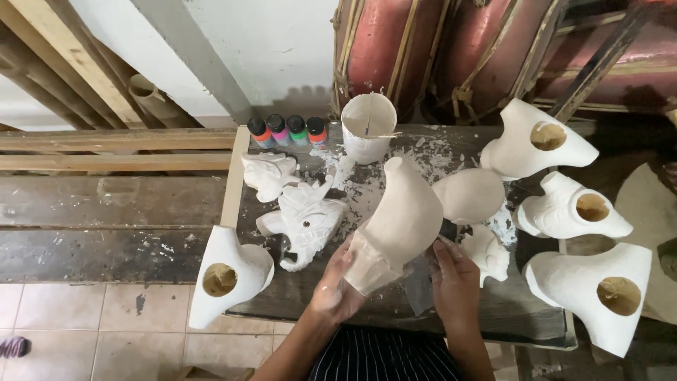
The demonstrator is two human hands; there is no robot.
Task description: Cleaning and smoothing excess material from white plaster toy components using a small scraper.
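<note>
So the big unpainted horn-shaped plaster casting is tilted up over the middle of the paint-splattered worktable, wide end toward the person's lap. Left hand is wrapped around that lower end, fingers curled on it. Right hand sits just right of the casting with fingers bent down near a grey rag or sanding sheet; honestly can't tell if it's pinching that or just resting on it.

If it were me: keep the left hand low on the thick end, since the thin curved tip looks like the bit that'd snap. Work with light strokes, and turn the piece rather than your wrist.

Watch the clutter too. A carved white figure sits just left of the casting, a rounded white casting just right, and the white paint cup behind it.
</note>
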